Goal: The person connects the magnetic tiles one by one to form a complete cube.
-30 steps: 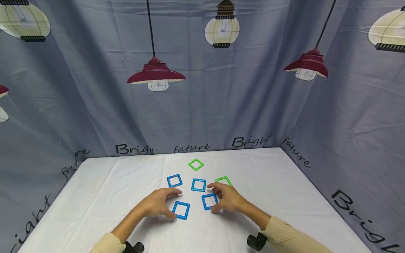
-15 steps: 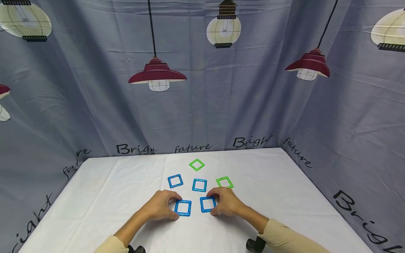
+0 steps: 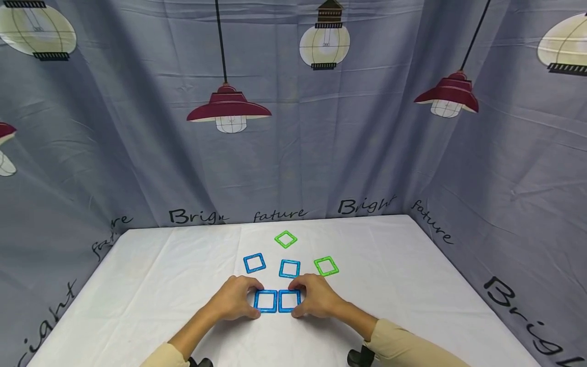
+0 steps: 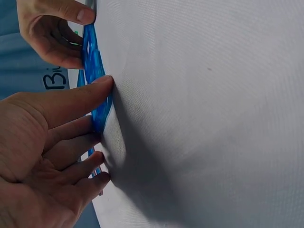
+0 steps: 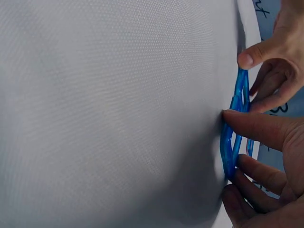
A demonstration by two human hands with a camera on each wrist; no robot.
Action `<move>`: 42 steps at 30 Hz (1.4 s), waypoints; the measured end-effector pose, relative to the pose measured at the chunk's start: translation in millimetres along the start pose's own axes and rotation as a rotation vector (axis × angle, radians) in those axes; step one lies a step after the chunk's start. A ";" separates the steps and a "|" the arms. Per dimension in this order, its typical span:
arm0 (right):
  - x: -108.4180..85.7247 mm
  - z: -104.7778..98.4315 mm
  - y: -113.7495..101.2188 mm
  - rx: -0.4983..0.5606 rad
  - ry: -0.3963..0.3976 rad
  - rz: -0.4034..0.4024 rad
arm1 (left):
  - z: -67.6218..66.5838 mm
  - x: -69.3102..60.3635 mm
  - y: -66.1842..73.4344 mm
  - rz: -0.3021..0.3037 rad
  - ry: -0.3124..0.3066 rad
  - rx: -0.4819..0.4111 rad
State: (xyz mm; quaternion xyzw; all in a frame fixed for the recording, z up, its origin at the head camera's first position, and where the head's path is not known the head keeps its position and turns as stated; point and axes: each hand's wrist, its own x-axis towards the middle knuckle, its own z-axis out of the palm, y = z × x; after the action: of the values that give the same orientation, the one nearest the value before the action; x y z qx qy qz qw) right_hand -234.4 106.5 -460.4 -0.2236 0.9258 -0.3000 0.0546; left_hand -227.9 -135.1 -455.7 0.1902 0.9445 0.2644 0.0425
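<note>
Two blue square open-frame tiles lie flat side by side near the front middle of the table. My left hand (image 3: 234,298) holds the left blue tile (image 3: 266,310), its thumb at the near corner and its fingers at the far corner. In the same way my right hand (image 3: 318,296) grips the right blue tile (image 3: 287,310) from its outer side. Their inner edges lie against each other or almost so; a tiny gap cannot be ruled out. In the left wrist view the thumb (image 4: 80,99) presses on the blue tile's edge.
Beyond the hands lie a blue tile (image 3: 257,270) at left and another blue tile (image 3: 290,261) in the middle. One green tile (image 3: 331,273) is at right, and a second green tile (image 3: 281,243) sits farthest back. A printed grey-blue curtain (image 3: 284,168) surrounds the white table (image 3: 183,255).
Both hands have taken hold of their blue tiles and straightened them. The right hand has slid its tile leftward up to the left one, which shifted slightly right.
</note>
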 end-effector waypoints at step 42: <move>10.3 4.0 -10.3 -0.022 0.001 -0.002 | -0.3 6.6 0.9 -0.381 0.081 -0.816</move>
State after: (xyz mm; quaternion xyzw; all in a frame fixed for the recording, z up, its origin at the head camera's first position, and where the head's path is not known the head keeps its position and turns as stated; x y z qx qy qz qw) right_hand -238.8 92.4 -457.4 -0.2249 0.9288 -0.2900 0.0515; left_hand -233.7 -132.0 -454.8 -0.0298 0.7819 0.6100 0.1249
